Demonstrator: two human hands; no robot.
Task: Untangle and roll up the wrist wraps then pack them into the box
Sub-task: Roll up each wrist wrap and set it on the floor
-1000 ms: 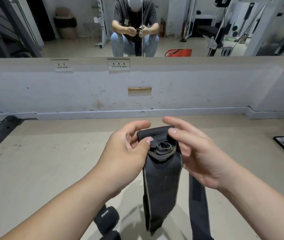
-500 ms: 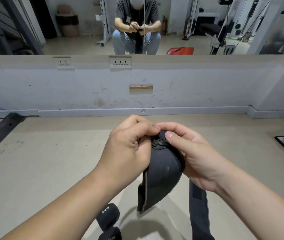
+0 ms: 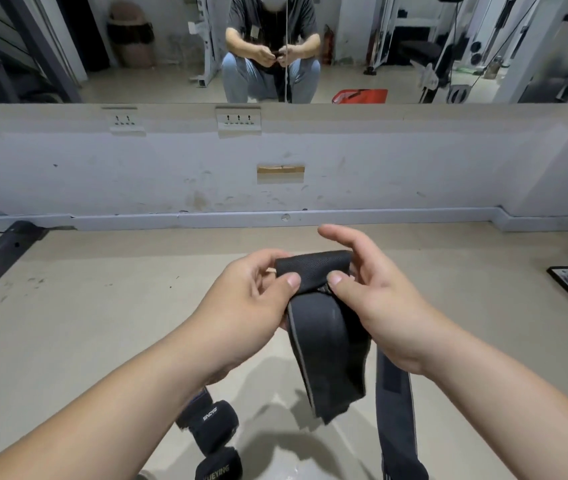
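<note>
Since half a second ago both hands have loosened around the roll: the fingers have opened out and the rolled top edge of the wrist wrap [image 3: 324, 323] now shows as a flat dark band between the thumbs, where before it was buried under curled knuckles. Left hand [image 3: 251, 299] pinches the left end of that rolled edge between thumb and forefinger, the other fingers half curled; right hand [image 3: 376, 299] presses its thumb on the right end while its forefinger lifts clear and the remaining fingers cup behind. Both forearms reach forward from the bottom corners, wrists about level, holding the wrap in the air above the floor [image 3: 102, 323]. Below the thumbs the unrolled tail hangs loose, so this wrap is only a few turns in. Two finished rolls [image 3: 216, 420] lie on the floor under the left forearm, and another flat strap [image 3: 396, 410] trails down under the right wrist, seemingly still to be rolled. No box is in view here, so packing looks not yet begun
</note>
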